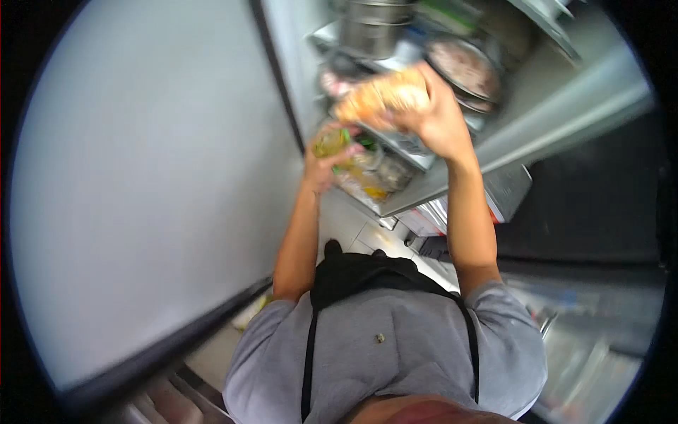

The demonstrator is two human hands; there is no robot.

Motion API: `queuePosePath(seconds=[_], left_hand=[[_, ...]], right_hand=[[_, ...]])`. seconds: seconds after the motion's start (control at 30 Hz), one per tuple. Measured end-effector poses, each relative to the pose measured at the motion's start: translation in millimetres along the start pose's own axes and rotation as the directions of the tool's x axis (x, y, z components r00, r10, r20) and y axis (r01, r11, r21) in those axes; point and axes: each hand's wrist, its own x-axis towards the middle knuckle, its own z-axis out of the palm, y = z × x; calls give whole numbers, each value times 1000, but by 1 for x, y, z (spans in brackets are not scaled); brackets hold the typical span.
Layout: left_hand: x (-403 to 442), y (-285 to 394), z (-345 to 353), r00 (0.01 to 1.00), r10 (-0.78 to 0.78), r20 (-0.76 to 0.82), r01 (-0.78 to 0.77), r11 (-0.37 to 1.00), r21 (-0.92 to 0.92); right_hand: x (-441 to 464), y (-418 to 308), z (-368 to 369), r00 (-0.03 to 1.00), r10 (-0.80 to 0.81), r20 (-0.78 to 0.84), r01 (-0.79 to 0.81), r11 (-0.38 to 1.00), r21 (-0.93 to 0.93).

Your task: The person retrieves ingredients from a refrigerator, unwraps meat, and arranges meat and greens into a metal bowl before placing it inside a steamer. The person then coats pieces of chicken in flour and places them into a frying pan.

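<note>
My right hand [441, 116] grips a pale orange, wrapped-looking package [381, 95] in front of the upper shelf. Motion blur hides what is inside it. Lower and to the left, my left hand [325, 166] is closed around a small container with yellow-green contents [330, 143], perhaps a jar. Both hands are inside the opening of a tall fridge-like cabinet. Just behind the package are a round metal pot [374, 28] and a round dish with pinkish-brown contents [462, 67].
A large grey door [155, 162] stands open along my left side. Several blurred bags and containers [374, 177] fill the lower shelf. The cabinet's side edge [537, 141] runs along the right, with a dark panel [600, 198] beyond. Tiled floor [360, 233] shows below.
</note>
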Motion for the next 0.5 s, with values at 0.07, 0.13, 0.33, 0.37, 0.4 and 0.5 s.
queuePosePath(seconds=[0.07,0.13,0.33,0.37,0.4,0.5], left_hand=[[-62,-14,4,998,-16,61,48,831,-555],[-107,-20,25,993,108,-53,-116,737,-665],[-253,-44,70,958,188,-217,-277,800,-532],[-283,-54,82,919,301,-255,-390,781,-487],[-318,-60,95,888,305,-345,-436,798,-417],[-377,-60,133,794,282,-538,-481,833,-274]], right_hand=[[-25,28,17,970,84,227,-125,977,172],[-48,69,43,864,31,503,-138,974,177],[-119,18,100,451,-69,890,-360,898,252],[-130,5,106,294,-138,946,-376,893,247],[-142,-9,112,149,-193,970,-390,890,237],[-149,-59,150,-17,-348,937,458,831,317]])
